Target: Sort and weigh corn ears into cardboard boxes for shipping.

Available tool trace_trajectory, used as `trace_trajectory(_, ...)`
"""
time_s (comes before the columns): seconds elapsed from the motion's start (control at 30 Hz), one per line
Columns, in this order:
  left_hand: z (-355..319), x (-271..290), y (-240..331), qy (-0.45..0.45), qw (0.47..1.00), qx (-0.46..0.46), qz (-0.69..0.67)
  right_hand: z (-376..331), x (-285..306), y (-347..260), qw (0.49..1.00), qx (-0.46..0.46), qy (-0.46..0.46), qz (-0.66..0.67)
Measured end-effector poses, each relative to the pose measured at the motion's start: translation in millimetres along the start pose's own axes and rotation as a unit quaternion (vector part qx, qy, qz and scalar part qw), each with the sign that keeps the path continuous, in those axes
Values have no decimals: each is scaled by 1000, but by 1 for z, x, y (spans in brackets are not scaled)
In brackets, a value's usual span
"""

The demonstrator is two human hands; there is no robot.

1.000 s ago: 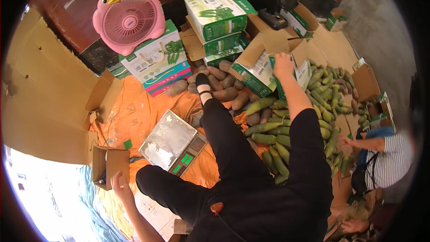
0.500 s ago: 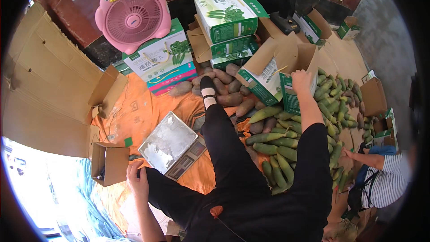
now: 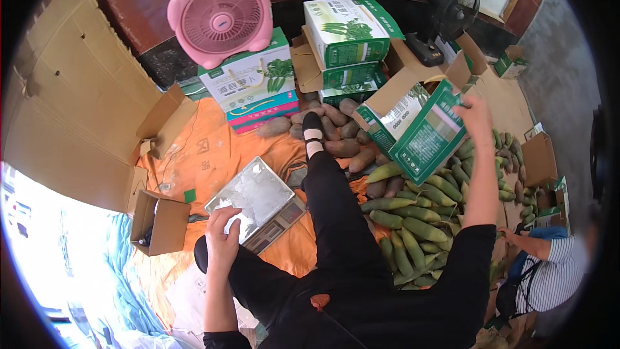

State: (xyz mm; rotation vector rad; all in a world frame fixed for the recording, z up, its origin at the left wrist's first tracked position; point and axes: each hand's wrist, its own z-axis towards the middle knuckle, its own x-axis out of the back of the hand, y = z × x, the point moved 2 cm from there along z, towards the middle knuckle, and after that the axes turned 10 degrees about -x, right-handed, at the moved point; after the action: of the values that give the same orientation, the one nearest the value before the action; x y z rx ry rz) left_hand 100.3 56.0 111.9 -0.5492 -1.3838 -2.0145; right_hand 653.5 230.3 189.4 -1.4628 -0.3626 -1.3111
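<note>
My right hand (image 3: 476,118) grips the upper edge of an open green-and-white cardboard box (image 3: 426,142). The box is tilted, its side panel turned toward me, and it sits over the heap of long green radishes (image 3: 423,212). What it holds inside cannot be seen. Above my left knee, my left hand (image 3: 223,236) is raised with fingers loosely bent and apart, nothing in it. It is close to the near left corner of a metal-topped weighing scale (image 3: 255,194). Beyond my outstretched foot lie several dusty reddish-brown root vegetables (image 3: 342,148).
A pink penguin-shaped fan (image 3: 223,16) stands on stacked cartons (image 3: 248,84); more cartons (image 3: 352,32) and a black fan (image 3: 445,19) are at the back. A small brown box (image 3: 160,223) stands left on the orange sheet (image 3: 174,148). Another person (image 3: 549,265) is at the right.
My right hand has moved right, tilting the cardboard box so its green side faces me. My left hand has come rightward and up, near the scale. The view has shifted slightly.
</note>
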Motion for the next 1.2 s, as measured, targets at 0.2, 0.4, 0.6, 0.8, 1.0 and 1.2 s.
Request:
trace_trajectory(0.2, -6, 15, 14, 8, 999, -12, -37, -13, 62, -77, 976, 98, -40, 192)
trace_trajectory(0.4, 1, 30, 47, 11, 995, -51, -87, -47, 55, -178, 936, 173, -66, 301)
trace_trajectory(0.6, -2, 22, 25, -41, 958, 53, -279, -128, -33, -266, 928, 257, -54, 265)
trace_trajectory(0.8, -9, 4, -3, 32, 838, 233, -492, -263, -149, -299, 877, 446, 3, 177)
trace_trajectory(1.0, -58, 1, -51, 161, 749, 334, -549, -373, -192, -277, 842, 476, -185, 170)
trace_trajectory(1.2, -82, 20, -77, 336, 756, 321, -461, -432, -213, -262, 767, 478, -374, 208)
